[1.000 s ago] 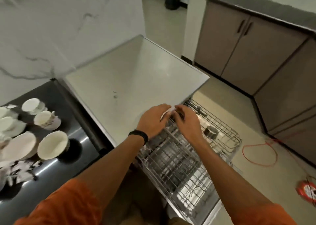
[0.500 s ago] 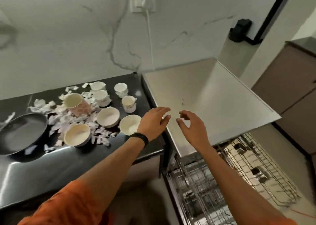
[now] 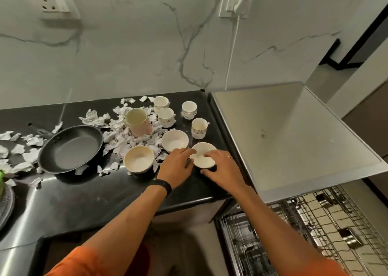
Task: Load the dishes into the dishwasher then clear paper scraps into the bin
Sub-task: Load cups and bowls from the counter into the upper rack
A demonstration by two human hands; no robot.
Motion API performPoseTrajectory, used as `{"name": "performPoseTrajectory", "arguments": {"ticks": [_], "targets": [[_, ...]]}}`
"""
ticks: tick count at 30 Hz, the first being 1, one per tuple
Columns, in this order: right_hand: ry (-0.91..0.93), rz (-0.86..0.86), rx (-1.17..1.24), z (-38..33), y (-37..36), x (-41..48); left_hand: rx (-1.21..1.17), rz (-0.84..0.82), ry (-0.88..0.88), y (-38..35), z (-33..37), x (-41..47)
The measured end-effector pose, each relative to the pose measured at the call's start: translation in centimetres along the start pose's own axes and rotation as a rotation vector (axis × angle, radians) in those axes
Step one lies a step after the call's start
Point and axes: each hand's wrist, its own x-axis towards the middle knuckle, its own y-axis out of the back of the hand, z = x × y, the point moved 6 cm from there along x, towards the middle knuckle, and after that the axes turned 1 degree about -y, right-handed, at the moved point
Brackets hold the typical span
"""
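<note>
Black counter [image 3: 88, 194], glossy, strewn with white paper scraps [image 3: 117, 126] bearing faint grey print. Black pan [image 3: 71, 148] left of the scraps. Three cream bowls [image 3: 175, 139] right of the pan; behind them white cups [image 3: 199, 128] with small dark floral motifs and a cream mug [image 3: 138, 123] with a pink speckled wall. Wall [image 3: 126, 51] behind the counter: white marble with grey veins. Sleeves [image 3: 84, 263] orange; wristband [image 3: 162, 186] black. Rack [image 3: 315, 231] right of the counter: silver wire.

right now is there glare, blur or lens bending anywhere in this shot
Head view: bright streaks of glare on the black counter at lower left; the wide lens bows the dishwasher top and the wall edges; both hands at the bowl look fairly sharp; the rack is softer.
</note>
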Motion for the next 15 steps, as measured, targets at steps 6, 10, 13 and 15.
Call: {"name": "performPoseTrajectory", "arguments": {"ticks": [6,10,13,15], "targets": [[-0.054,-0.003,-0.071,0.5,-2.9,-0.6,-0.025,-0.033,-0.041,-0.3,-0.3,0.0],[-0.094,0.093,0.058,0.8,-1.7,-1.3,-0.099,0.019,-0.085,-0.6,0.7,0.3],[-0.16,0.24,0.201,1.6,0.7,-2.6,-0.22,0.056,-0.081,-1.4,2.2,0.8],[-0.216,0.302,0.36,2.4,2.3,-3.7,-0.332,0.024,-0.059,-2.6,3.5,1.2]]}}
